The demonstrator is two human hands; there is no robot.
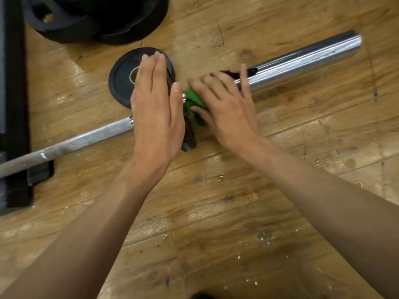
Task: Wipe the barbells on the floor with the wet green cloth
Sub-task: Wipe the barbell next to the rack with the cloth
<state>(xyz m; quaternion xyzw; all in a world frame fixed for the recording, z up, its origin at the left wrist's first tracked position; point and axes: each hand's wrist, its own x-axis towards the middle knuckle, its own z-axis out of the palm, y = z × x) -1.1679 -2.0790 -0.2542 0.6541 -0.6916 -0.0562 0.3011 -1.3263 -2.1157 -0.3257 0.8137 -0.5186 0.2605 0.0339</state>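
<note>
The barbell (302,59) lies slantwise across the wooden floor (216,212), its chrome sleeve pointing to the floor's far right. The right hand (228,104) presses the green cloth (193,97) onto the sleeve's inner end with spread fingers, blurred. The left hand (155,113) is flat, fingers straight and together, beside the collar and seemingly touching it. A small black plate (121,80) lies just behind the left hand.

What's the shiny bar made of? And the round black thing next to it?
The bar looks like polished, chrome-like metal: it gleams with bright streaks. The black disc seems to be matte rubber or coated metal; its dull surface barely reflects.
</note>
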